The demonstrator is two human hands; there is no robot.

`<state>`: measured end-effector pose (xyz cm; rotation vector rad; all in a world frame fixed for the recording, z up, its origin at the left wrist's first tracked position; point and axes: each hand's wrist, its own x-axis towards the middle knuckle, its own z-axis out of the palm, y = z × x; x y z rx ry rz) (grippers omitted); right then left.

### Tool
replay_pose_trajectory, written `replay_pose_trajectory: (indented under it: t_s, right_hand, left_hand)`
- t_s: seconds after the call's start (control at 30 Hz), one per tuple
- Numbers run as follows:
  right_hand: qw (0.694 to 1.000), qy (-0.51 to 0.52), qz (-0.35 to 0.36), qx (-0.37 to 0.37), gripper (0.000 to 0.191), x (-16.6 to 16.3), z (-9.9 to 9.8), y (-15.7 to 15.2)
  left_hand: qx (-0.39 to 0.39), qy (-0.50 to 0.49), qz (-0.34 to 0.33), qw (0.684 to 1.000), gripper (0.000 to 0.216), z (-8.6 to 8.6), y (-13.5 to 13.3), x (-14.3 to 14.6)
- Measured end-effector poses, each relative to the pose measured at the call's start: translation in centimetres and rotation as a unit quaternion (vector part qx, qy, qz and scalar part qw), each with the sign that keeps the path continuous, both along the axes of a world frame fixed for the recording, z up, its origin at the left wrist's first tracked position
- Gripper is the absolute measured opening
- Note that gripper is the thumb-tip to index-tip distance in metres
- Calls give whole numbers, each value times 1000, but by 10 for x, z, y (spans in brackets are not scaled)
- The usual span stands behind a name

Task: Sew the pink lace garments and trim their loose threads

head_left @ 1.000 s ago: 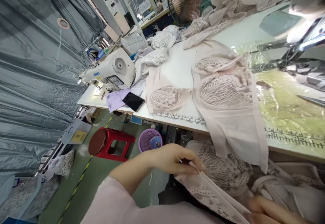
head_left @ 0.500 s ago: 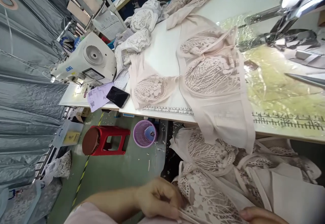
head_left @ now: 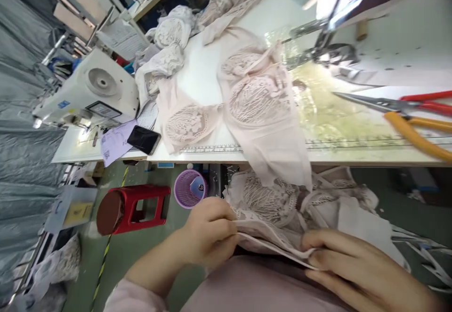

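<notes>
Between my hands, just below the table edge, stretches the pale edge of a beige lace bra [head_left: 263,227]. My left hand [head_left: 212,232] pinches one end of that edge, fingers closed. At the other end my right hand [head_left: 353,265] has its thumb and fingers closed on the same edge. Much of the bra is folded, and its underside is hidden. Behind it, more beige lace bras [head_left: 270,196] lie heaped under the table. Another lace bra [head_left: 261,100] is spread on the tabletop, its band hanging over the edge.
Scissors [head_left: 381,102] with red handles and a tool with orange handles [head_left: 409,133] lie on the right of the table. At left stand a sewing machine [head_left: 102,86] and a phone [head_left: 144,140]. A red stool [head_left: 141,208] and purple basket [head_left: 183,184] are on the floor.
My view has swung right, bringing the scissors fully into sight. Both hands have come up with the bra, and its edge is now drawn out between them.
</notes>
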<state>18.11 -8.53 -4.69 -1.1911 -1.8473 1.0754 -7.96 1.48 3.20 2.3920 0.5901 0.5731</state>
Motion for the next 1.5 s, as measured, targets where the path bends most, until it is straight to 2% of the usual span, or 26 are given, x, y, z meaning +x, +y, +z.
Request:
replay_pose_trajectory:
  t_s: [0.1,0.23,0.33,0.43,0.57,1.13,1.2,1.27,1.3,1.33,1.4,1.5]
  right_hand:
    - [1000,-5,1,9,25,4,3,2]
    - [997,-50,9,56,18,10,3,1]
    - [992,-74,-11,98,14,11,6,2]
    - [986,-83,-32,144,10,8,10,3]
    - [980,-83,-59,173,14,6,15,3]
    - [991,-40,-42,121,17,8,13,0]
    - [993,-39,-55,101,17,7,11,-2]
    - [991,-42,-82,94,9,7,11,-3]
    - [990,-47,-90,98,9,7,11,-3]
    - [988,-51,-94,109,18,7,12,-3]
    - [987,-52,-71,135,29,8,13,-1]
    - [986,-42,-38,157,22,7,17,3]
  left_hand:
    - [31,-4,20,999,15,1,2,3]
    - [10,-37,60,997,19,-10,-4,2]
    - [-11,-61,80,995,19,-15,-6,3]
    - [-28,-77,77,994,17,-16,-7,5]
    - [-51,-89,66,993,16,-15,-7,3]
    - [-79,-118,33,989,31,-17,-2,-11]
    - [-80,-116,28,990,31,-17,-1,-11]
    - [-79,-115,24,990,30,-16,0,-10]
    - [-79,-115,23,990,30,-16,0,-10]
    - [-80,-117,25,990,29,-16,0,-10]
    - [-86,-120,33,989,29,-18,-1,-11]
    - [-107,-117,60,985,27,-23,-3,-16]
